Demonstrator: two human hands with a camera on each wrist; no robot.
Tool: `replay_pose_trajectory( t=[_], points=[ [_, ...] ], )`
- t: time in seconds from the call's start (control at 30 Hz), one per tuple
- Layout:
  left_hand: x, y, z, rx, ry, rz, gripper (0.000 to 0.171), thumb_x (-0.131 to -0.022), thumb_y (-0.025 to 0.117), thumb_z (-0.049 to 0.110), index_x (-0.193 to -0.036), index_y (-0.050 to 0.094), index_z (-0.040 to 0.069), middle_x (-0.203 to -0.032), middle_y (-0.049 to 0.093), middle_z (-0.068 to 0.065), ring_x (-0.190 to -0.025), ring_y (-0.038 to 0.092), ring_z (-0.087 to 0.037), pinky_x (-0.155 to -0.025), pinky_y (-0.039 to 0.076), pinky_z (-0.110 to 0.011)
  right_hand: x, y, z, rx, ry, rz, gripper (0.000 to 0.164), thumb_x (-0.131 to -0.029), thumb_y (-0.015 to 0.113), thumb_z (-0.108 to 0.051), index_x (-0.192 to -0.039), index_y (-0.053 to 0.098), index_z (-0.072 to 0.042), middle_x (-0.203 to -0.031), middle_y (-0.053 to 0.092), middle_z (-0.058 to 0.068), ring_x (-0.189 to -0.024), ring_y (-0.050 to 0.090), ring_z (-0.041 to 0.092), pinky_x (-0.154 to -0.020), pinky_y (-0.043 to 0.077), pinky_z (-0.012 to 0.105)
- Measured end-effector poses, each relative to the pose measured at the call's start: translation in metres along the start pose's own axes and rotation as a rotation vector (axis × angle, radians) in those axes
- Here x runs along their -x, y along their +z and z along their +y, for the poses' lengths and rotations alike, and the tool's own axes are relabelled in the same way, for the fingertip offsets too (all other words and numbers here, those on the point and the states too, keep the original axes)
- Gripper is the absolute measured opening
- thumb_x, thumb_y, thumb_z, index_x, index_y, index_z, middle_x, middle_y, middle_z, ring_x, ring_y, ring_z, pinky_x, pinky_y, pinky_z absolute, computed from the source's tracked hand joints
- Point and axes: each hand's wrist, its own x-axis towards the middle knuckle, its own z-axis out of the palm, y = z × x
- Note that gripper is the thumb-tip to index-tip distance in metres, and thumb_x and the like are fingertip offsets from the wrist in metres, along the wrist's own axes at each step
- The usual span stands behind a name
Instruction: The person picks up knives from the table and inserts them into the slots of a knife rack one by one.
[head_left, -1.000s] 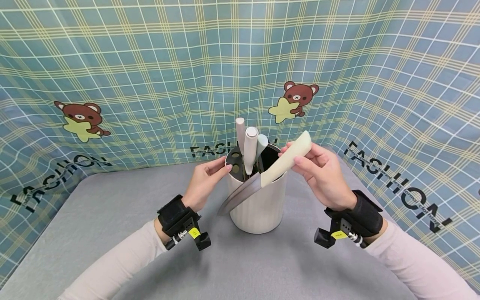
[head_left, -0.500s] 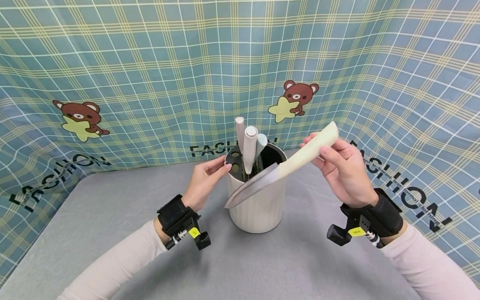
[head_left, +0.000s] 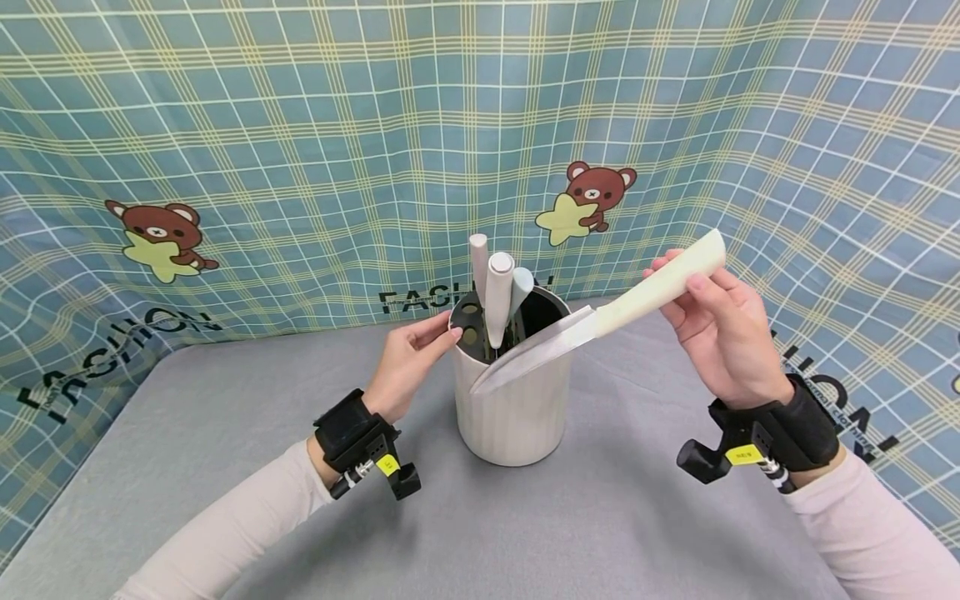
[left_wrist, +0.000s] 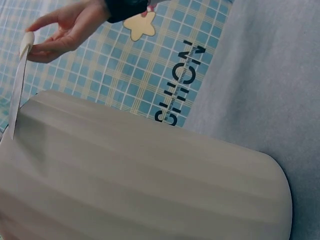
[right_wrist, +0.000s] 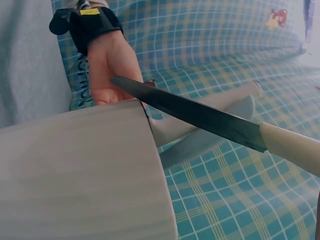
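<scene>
My right hand [head_left: 727, 333] pinches the cream handle of a kitchen knife [head_left: 660, 287] between thumb and fingers, right of a ribbed off-white knife holder [head_left: 510, 425]. The blade slants down to the left and overlaps the holder's front rim in the head view. In the right wrist view the knife [right_wrist: 190, 107] passes in front of the other handles. At the holder's left rim, my left hand [head_left: 408, 367] grips the edge, thumb on top. Inside stand a white handle [head_left: 498, 300], a thin pinkish handle [head_left: 477, 267] and a pale blue handle [head_left: 521, 287]; their lower parts are hidden.
The holder stands on a grey cloth-covered table [head_left: 525, 533]. Behind and on both sides hangs a blue checked curtain [head_left: 337, 167] with bear prints. Each wrist wears a black strap with a small camera. A black insert with round holes [head_left: 470, 321] fills the holder's left part.
My right hand has moved right and slightly up, carrying the knife with it. The blade now slopes less steeply and its tip is higher. The left hand and holder have stayed nearly still.
</scene>
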Motion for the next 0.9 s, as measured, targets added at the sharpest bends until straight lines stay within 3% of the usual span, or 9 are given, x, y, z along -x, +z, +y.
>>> replay_pose_trajectory(
  t=[0.43, 0.67, 0.9],
  points=[
    [0.0, 0.0, -0.001, 0.002, -0.008, 0.001, 0.05, -0.099, 0.057, 0.014, -0.146, 0.043, 0.004, -0.149, 0.044, -0.013, -0.138, 0.041, -0.022, -0.114, 0.041, -0.03, -0.002, -0.014, -0.015, -0.122, -0.005, 0.007, 0.029, -0.102, 0.034, 0.008, -0.123, 0.052, 0.016, -0.117, 0.06, 0.022, -0.11, 0.062, 0.03, -0.102, 0.053, 0.034],
    [0.0, -0.001, -0.001, 0.005, 0.006, -0.004, 0.049, -0.1, 0.055, 0.012, -0.146, 0.041, 0.002, -0.149, 0.043, -0.015, -0.138, 0.041, -0.024, -0.114, 0.042, -0.031, -0.004, -0.021, -0.019, -0.119, -0.017, 0.054, 0.028, -0.102, 0.034, 0.006, -0.12, 0.054, 0.015, -0.114, 0.062, 0.022, -0.108, 0.063, 0.029, -0.102, 0.053, 0.033],
    [0.0, -0.001, -0.001, 0.003, -0.002, 0.003, 0.049, -0.099, 0.056, 0.014, -0.146, 0.043, 0.003, -0.149, 0.044, -0.014, -0.138, 0.042, -0.022, -0.114, 0.042, -0.03, -0.007, -0.033, -0.025, -0.283, 0.043, 0.05, 0.03, -0.103, 0.032, 0.004, -0.119, 0.054, 0.018, -0.113, 0.062, 0.027, -0.109, 0.063, 0.033, -0.104, 0.051, 0.035]
  ],
)
